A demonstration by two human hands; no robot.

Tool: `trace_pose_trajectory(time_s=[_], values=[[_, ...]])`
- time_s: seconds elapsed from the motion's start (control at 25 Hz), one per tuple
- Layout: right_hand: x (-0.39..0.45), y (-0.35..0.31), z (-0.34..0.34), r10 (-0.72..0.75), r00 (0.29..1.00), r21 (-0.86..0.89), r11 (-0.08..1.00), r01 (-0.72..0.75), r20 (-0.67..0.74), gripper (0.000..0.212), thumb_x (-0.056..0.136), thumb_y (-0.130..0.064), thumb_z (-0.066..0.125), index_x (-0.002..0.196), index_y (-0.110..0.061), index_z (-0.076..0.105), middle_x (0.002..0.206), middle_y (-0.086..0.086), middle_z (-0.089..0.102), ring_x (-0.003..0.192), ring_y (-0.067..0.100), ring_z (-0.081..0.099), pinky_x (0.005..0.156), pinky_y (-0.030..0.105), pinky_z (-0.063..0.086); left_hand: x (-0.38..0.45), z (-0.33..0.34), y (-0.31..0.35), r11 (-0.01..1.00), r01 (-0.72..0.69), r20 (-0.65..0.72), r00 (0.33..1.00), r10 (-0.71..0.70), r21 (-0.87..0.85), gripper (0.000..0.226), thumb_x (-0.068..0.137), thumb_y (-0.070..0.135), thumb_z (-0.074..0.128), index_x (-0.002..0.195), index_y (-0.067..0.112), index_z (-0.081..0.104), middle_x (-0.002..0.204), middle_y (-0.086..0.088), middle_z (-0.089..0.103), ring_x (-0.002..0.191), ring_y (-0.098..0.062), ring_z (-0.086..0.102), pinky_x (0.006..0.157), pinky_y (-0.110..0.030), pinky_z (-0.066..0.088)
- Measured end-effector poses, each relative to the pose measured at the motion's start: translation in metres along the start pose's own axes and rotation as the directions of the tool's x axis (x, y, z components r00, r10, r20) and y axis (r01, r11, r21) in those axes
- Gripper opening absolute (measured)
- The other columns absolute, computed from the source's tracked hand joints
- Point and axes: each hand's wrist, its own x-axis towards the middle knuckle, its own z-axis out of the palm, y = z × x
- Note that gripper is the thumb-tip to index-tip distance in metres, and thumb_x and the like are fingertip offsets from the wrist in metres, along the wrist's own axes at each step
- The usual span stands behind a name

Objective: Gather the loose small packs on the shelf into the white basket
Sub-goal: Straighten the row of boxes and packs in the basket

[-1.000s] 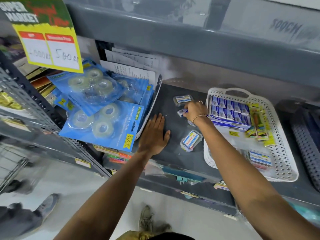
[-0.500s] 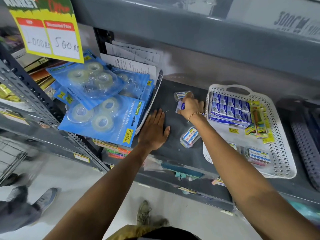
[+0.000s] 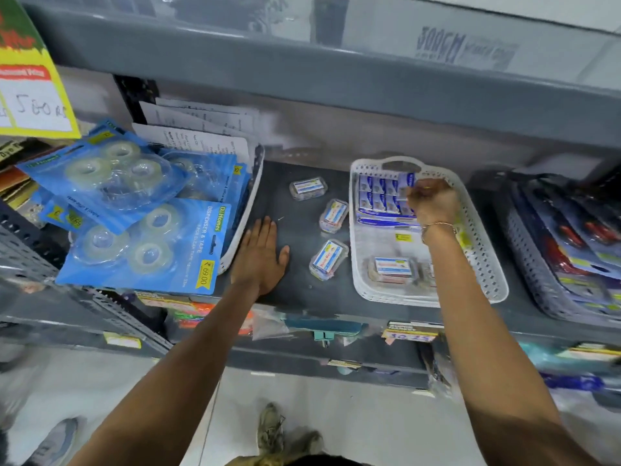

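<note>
Your hands: one flat, one in the basket

Your left hand (image 3: pixel 260 255) lies open, palm down on the shelf (image 3: pixel 295 297); your right hand (image 3: pixel 431 203) curls over the white basket (image 3: pixel 484 250), its grip impossible to tell.

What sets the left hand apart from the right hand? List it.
The left hand lies flat and open on the dark shelf; the right hand is curled, over the white basket. The right wrist wears a bracelet; the left is bare. Both reach from below.

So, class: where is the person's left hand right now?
In the head view, the left hand lies flat on the dark shelf, between the tape packs and three loose packs.
</note>
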Motion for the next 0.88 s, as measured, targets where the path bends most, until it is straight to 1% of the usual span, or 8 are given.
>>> trace_pose_trajectory(time_s=[0.04, 0.12, 0.2, 0.32, 0.48, 0.56, 0.68, 0.88], values=[[0.005, 0.008, -0.011, 0.031, 0.998, 0.0, 1.0, -0.031, -0.049, 0.024, 0.078, -0.011, 0.07, 0.098, 0.002, 0.069, 0.087, 0.015, 0.071, 0.072, 0.002, 0.06, 0.081, 0.034, 0.055, 0.0, 0.0, 0.0, 1.0, 0.009, 0.005, 1.0, -0.009, 0.014, 0.066, 0.1, 0.041, 0.025, 0.152, 0.005, 0.005, 0.163, -0.011, 0.005, 0.151, -0.023, 0.001, 0.123, -0.035, 0.0], [0.01, 0.02, -0.027, 0.06, 0.988, -0.055, 0.996, -0.069, -0.143, 0.023, 0.077, -0.01, 0.071, 0.097, 0.001, 0.072, 0.089, 0.017, 0.074, 0.078, 0.004, 0.066, 0.089, 0.031, 0.053, 0.003, -0.001, 0.002, 0.999, 0.015, 0.024, 1.0, -0.016, 0.047, 0.066, 0.1, 0.04, 0.025, 0.151, 0.003, 0.005, 0.163, -0.013, 0.004, 0.151, -0.025, 0.001, 0.123, -0.037, 0.0], [0.009, 0.026, -0.033, 0.093, 0.984, -0.106, 0.988, -0.11, -0.154, 0.024, 0.077, -0.015, 0.073, 0.098, -0.006, 0.074, 0.103, 0.014, 0.074, 0.095, 0.02, 0.068, 0.085, 0.024, 0.049, 0.007, -0.003, 0.006, 0.998, 0.037, 0.053, 0.998, -0.04, 0.052, 0.066, 0.1, 0.036, 0.027, 0.151, 0.001, 0.006, 0.162, -0.015, 0.003, 0.151, -0.027, 0.0, 0.123, -0.041, 0.001], [0.009, 0.03, -0.028, 0.091, 0.993, -0.093, 0.991, -0.098, -0.078, 0.024, 0.077, -0.013, 0.071, 0.1, -0.006, 0.074, 0.102, 0.012, 0.074, 0.086, 0.017, 0.064, 0.068, 0.013, 0.045, 0.012, -0.002, 0.014, 0.997, 0.058, 0.049, 0.997, -0.06, 0.045, 0.064, 0.099, 0.031, 0.028, 0.15, -0.001, 0.006, 0.162, -0.018, 0.004, 0.151, -0.028, -0.001, 0.123, -0.042, 0.001], [0.01, 0.03, -0.018, 0.096, 0.99, -0.154, 0.982, -0.112, -0.103, 0.015, 0.078, -0.018, 0.067, 0.08, -0.006, 0.075, 0.078, 0.015, 0.071, 0.073, 0.019, 0.058, 0.073, 0.028, 0.049, 0.011, 0.002, 0.013, 0.998, 0.052, 0.04, 0.998, -0.053, 0.031, 0.064, 0.1, 0.031, 0.024, 0.15, -0.001, 0.004, 0.162, -0.018, 0.004, 0.151, -0.028, 0.0, 0.124, -0.04, 0.001], [0.01, 0.031, -0.015, 0.116, 0.986, -0.217, 0.966, -0.14, -0.117, 0.018, 0.079, -0.022, 0.065, 0.071, -0.007, 0.071, 0.072, 0.014, 0.066, 0.071, 0.022, 0.056, 0.07, 0.029, 0.046, 0.012, 0.003, 0.012, 0.998, 0.058, 0.032, 0.998, -0.058, 0.014, 0.064, 0.1, 0.032, 0.025, 0.15, -0.001, 0.004, 0.162, -0.017, 0.004, 0.151, -0.027, 0.001, 0.124, -0.039, 0.001], [0.007, 0.032, -0.012, 0.106, 0.99, -0.261, 0.957, -0.128, -0.097, 0.016, 0.08, -0.02, 0.066, 0.081, -0.006, 0.074, 0.087, 0.016, 0.073, 0.081, 0.031, 0.064, 0.071, 0.027, 0.045, 0.012, 0.006, 0.012, 0.998, 0.055, 0.002, 0.998, -0.055, -0.002, 0.064, 0.099, 0.032, 0.026, 0.15, 0.0, 0.006, 0.162, -0.017, 0.007, 0.151, -0.026, 0.003, 0.124, -0.038, 0.001], [-0.004, 0.026, -0.011, -0.085, 0.995, -0.348, 0.935, 0.061, -0.055, 0.022, 0.085, -0.007, 0.058, 0.101, -0.008, 0.073, 0.105, 0.017, 0.073, 0.097, 0.034, 0.066, 0.082, 0.03, 0.05, 0.011, 0.008, 0.01, 0.999, 0.051, -0.041, 0.998, -0.051, -0.005, 0.064, 0.099, 0.033, 0.029, 0.15, -0.001, 0.011, 0.161, -0.018, 0.011, 0.15, -0.027, 0.007, 0.123, -0.038, 0.004]])
